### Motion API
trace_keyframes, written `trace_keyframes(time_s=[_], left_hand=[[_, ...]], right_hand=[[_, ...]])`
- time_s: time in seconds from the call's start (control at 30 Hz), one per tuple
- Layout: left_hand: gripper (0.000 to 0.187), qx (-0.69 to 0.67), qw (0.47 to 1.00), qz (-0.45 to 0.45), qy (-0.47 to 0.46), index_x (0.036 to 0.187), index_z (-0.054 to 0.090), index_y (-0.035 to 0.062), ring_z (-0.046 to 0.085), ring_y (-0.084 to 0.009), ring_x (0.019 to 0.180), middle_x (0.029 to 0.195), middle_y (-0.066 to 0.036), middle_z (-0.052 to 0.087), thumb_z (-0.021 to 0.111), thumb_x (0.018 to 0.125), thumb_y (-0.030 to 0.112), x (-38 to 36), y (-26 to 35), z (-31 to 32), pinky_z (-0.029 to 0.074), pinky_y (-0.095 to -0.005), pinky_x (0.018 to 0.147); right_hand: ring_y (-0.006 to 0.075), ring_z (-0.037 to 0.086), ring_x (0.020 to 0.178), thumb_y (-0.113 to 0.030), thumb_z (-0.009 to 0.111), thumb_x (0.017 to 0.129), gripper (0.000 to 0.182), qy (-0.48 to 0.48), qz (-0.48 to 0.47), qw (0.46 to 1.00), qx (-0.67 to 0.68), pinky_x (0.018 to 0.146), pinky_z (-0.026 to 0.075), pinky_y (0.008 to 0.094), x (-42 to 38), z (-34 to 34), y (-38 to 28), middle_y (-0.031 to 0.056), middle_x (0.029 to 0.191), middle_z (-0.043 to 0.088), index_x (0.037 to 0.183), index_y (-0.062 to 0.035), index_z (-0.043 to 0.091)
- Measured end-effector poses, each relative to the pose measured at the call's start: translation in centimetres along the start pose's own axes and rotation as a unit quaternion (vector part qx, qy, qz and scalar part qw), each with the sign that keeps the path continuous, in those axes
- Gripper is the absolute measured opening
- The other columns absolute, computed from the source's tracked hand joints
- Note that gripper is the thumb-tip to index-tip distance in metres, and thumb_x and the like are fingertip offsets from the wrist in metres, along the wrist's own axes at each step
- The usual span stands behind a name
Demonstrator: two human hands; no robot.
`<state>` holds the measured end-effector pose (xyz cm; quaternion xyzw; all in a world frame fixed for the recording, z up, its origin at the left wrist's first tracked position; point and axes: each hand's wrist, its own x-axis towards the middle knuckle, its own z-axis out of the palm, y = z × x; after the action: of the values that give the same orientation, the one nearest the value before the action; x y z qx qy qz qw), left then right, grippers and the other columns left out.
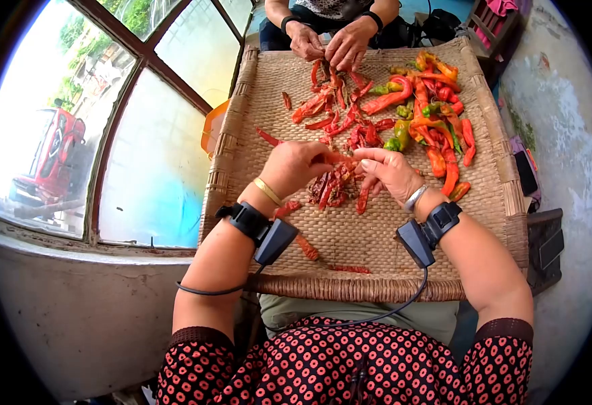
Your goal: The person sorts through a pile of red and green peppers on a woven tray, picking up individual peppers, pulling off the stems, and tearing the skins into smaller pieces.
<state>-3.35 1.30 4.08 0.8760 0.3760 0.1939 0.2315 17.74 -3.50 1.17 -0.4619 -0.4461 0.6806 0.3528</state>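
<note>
My left hand [294,169] is closed in a pinch, with a dried red chili pepper [337,157] at its fingertips. From the other side, my right hand [390,174] has its thumb and forefinger pinched at the end of the same chili, its other fingers curled below. Just under both hands lies a heap of dark red dried chilies [333,185]. A few loose ones, such as an orange-red chili [307,247], rest nearer to me. All of this is on a woven cot [404,256].
Across the cot, a co-worker's hands [330,46] work over more red chilies [316,104]. Fresher red, orange and green peppers [438,121] are piled at the right. A window [151,142] and an orange container [213,128] stand left. Cables run from my wrist straps.
</note>
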Motion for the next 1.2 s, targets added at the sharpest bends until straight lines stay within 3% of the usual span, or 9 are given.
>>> trace_keyframes(time_s=[0.17,0.47,0.53,0.6,0.63,0.67,0.77,0.93,1.2], left_hand=[[0.021,-0.021,0.945,-0.062,0.322,0.089,0.06,0.0046,0.057,-0.0133,0.058,0.073,-0.007,0.061,0.068,0.069,0.009,0.3,-2.5,-3.3,0.046,-0.0246,0.053],[0.02,-0.003,0.785,-0.161,0.598,0.09,0.061,0.0033,0.052,-0.0051,0.054,0.062,0.0,0.056,0.063,0.076,0.017,-1.5,-7.1,-10.5,0.042,-0.0216,0.051],[0.041,0.153,0.821,-0.337,0.435,0.11,0.052,0.0036,0.059,-0.0171,0.069,0.085,-0.011,0.061,0.062,0.076,0.023,-2.6,-9.6,-10.8,0.046,-0.0281,0.062],[0.054,0.382,0.774,-0.23,0.45,0.12,0.042,0.004,0.058,-0.0237,0.078,0.106,-0.018,0.053,0.062,0.074,0.025,-3.3,-17.2,-7.8,0.047,-0.0328,0.07],[0.059,0.322,0.811,-0.259,0.415,0.121,0.039,0.0025,0.058,-0.0262,0.081,0.112,-0.02,0.047,0.063,0.072,0.023,-2.6,-15.0,-7.0,0.047,-0.0336,0.073],[0.053,0.117,0.879,-0.262,0.382,0.117,0.044,0.0045,0.058,-0.0259,0.08,0.11,-0.017,0.05,0.064,0.071,0.02,-1.3,-8.8,-6.9,0.047,-0.0341,0.072],[0.027,0.1,0.975,-0.109,0.164,0.099,0.058,0.01,0.057,-0.0256,0.08,0.095,-0.012,0.058,0.061,0.073,0.017,-0.1,-5.5,-3.9,0.046,-0.0344,0.071],[0.022,0.144,0.957,-0.149,-0.202,0.081,0.063,0.0076,0.057,-0.0266,0.071,0.074,-0.011,0.061,0.06,0.071,0.028,-0.2,-2.9,-0.1,0.045,-0.0372,0.064],[0.026,0.159,0.957,-0.133,-0.203,0.077,0.061,0.0074,0.058,-0.0268,0.071,0.073,-0.01,0.06,0.061,0.071,0.033,-0.4,-1.1,2.6,0.046,-0.0373,0.063]], right_hand=[[0.0112,0.057,0.068,-0.013,0.052,0.082,0.029,-0.019,-0.031,0.944,-0.329,0.063,0.047,0.0248,0.5,-0.5,2.4,0.0083,0.091,0.06,0.107,0.0002,0.054],[0.0128,0.057,0.078,-0.008,0.053,0.078,0.024,0.005,-0.027,0.948,-0.316,0.068,0.047,0.0269,1.0,-0.7,3.0,0.0073,0.093,0.059,0.101,-0.0016,0.058],[0.0132,0.057,0.078,-0.008,0.053,0.078,0.023,0.009,-0.062,0.941,-0.334,0.069,0.047,0.0269,1.0,-0.7,3.3,0.0069,0.092,0.059,0.1,-0.0022,0.059],[0.015,0.057,0.078,-0.007,0.055,0.076,0.021,-0.002,-0.107,0.909,-0.402,0.07,0.046,0.027,0.9,-0.7,3.2,0.0062,0.088,0.059,0.096,-0.0032,0.06],[0.015,0.057,0.078,-0.007,0.055,0.076,0.021,-0.001,-0.107,0.909,-0.402,0.07,0.046,0.027,1.0,-0.8,3.3,0.0062,0.088,0.059,0.096,-0.0032,0.06],[0.0163,0.057,0.078,-0.007,0.056,0.075,0.02,-0.003,-0.132,0.902,-0.411,0.07,0.046,0.0275,1.0,-0.8,3.4,0.0063,0.087,0.059,0.095,-0.0036,0.06],[0.0191,0.056,0.076,-0.007,0.058,0.073,0.019,0.001,-0.167,0.884,-0.437,0.069,0.046,0.0289,0.6,-0.8,3.5,0.0069,0.085,0.057,0.092,-0.0042,0.061],[0.0236,0.055,0.075,-0.007,0.059,0.071,0.02,0.008,-0.201,0.842,-0.5,0.068,0.046,0.0319,0.5,-0.7,3.3,0.0084,0.084,0.055,0.09,-0.0046,0.06],[0.026,0.054,0.076,-0.006,0.059,0.07,0.018,0.029,-0.204,0.821,-0.532,0.067,0.045,0.0343,0.3,-0.7,3.4,0.0092,0.083,0.051,0.088,-0.0062,0.059]])
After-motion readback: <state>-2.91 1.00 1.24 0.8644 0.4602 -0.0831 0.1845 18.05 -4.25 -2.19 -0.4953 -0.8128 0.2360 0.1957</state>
